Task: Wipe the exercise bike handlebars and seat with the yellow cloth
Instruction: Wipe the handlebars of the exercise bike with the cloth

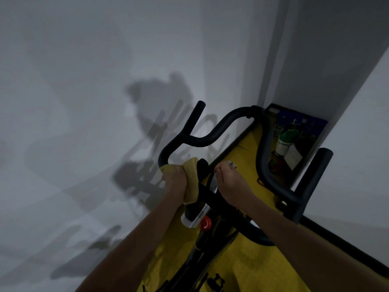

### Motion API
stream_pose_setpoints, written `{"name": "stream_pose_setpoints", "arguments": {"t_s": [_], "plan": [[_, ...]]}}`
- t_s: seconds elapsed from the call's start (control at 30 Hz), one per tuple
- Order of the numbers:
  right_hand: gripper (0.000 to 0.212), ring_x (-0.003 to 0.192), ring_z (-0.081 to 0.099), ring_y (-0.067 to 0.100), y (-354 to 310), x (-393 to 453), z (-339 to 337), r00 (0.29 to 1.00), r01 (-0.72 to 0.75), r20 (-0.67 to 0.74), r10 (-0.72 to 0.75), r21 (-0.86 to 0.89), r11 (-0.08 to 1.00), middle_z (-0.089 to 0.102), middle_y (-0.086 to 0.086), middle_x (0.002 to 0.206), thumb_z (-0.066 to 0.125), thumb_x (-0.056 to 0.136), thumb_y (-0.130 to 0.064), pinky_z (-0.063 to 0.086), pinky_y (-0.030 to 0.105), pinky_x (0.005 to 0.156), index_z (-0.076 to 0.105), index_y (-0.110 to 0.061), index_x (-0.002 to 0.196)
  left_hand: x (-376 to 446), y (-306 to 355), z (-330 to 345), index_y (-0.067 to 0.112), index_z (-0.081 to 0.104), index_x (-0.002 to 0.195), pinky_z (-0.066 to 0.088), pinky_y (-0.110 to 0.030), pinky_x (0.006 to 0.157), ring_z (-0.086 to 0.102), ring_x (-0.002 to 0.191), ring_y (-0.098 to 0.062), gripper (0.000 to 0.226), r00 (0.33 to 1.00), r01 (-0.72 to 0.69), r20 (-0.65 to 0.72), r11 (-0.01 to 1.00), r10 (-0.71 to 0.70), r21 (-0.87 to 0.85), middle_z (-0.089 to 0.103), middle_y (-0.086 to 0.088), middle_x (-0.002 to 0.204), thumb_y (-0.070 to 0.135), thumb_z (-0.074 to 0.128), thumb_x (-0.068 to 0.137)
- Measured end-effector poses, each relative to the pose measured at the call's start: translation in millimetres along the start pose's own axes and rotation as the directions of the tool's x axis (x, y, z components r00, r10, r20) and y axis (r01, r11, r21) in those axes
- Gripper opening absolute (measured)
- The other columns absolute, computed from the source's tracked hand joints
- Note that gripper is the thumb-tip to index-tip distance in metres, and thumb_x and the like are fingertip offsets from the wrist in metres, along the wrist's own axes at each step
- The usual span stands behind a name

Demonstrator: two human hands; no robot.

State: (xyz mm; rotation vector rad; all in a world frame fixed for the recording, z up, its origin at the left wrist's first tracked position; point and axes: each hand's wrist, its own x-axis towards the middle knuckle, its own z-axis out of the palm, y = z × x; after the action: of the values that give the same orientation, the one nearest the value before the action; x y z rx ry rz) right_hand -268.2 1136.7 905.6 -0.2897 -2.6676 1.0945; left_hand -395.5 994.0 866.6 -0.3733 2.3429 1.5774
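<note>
No brand name, label or writing is legible; the scene is dim.

The left hand (pixel 176 180) is curled around the yellow cloth (pixel 190 182), wrapping it over the left bend of the handlebars (pixel 210 131) close to the centre post. The cloth covers the bar under the palm and hangs below the fingers.

The right hand (pixel 228 182) is loosely fisted just right of the centre post, fingers curled at a small white part (pixel 232 164); whether it grips that part cannot be determined.

A red knob (pixel 205 223) sits on the frame below the hands. The seat is not visible.

A yellow mat (pixel 248 268) lies on the floor beneath the bike. In the corner behind the right handlebar horn stand a green bottle (pixel 284 142) and a blue panel (pixel 305 123). Shadows fall on the white wall (pixel 84 81) at left.
</note>
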Motion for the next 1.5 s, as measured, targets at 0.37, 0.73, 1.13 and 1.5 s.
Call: {"name": "stream_pose_setpoints", "arguments": {"t_s": [0.37, 0.73, 1.13, 1.5], "plan": [[0.023, 0.062, 0.050, 0.029, 5, 2, 3, 1.000, 0.008, 0.023, -0.008, -0.004, 1.000, 0.049, 0.004, 0.074, 0.030, 0.107, -0.027, 0.038, 0.042, 0.055, 0.046, -0.017, 0.095, 12, 30, -14, -0.002, 0.040, 0.142, 0.050, -0.037, 0.090, 0.055, 0.121, -0.035, 0.051, 0.990, 0.087, -0.112, 0.996, -0.085, 0.011, 0.052, -0.019, 0.136, 0.027, 0.041, 0.100], [0.022, 0.062, 0.050, 0.026, 6, 3, 3, 0.999, 0.048, -0.013, -0.048, -0.015, 0.999, 0.053, 0.006, 0.074, 0.031, 0.107, -0.028, 0.040, 0.044, 0.056, 0.049, -0.017, 0.100, -18, 2, 0, -0.001, 0.035, 0.144, 0.043, -0.052, 0.104, 0.055, 0.119, -0.037, 0.077, 0.995, 0.074, -0.064, 0.995, -0.079, -0.071, 0.053, -0.020, 0.136, 0.056, 0.035, 0.093], [0.022, 0.061, 0.049, 0.028, 7, 2, 1, 0.998, 0.055, 0.014, -0.055, 0.045, 0.997, 0.051, 0.007, 0.072, 0.031, 0.108, -0.028, 0.038, 0.044, 0.055, 0.047, -0.016, 0.099, -23, 42, 10, -0.002, 0.020, 0.151, 0.034, -0.050, 0.110, 0.043, 0.132, -0.041, 0.062, 0.953, 0.136, -0.284, 0.987, -0.107, 0.084, 0.038, -0.027, 0.147, 0.034, 0.036, 0.104], [0.026, 0.064, 0.044, 0.007, -5, 6, -5, 0.982, -0.186, 0.071, 0.174, 0.252, 0.950, 0.048, -0.007, 0.079, 0.034, 0.107, -0.033, 0.041, 0.034, 0.071, 0.050, -0.013, 0.102, -29, 1, 0, 0.007, 0.046, 0.143, 0.015, -0.048, 0.121, 0.028, 0.146, -0.029, 0.093, 0.836, -0.480, 0.072, 0.660, 0.544, 0.578, 0.044, -0.014, 0.150, 0.068, -0.002, 0.092]]}}
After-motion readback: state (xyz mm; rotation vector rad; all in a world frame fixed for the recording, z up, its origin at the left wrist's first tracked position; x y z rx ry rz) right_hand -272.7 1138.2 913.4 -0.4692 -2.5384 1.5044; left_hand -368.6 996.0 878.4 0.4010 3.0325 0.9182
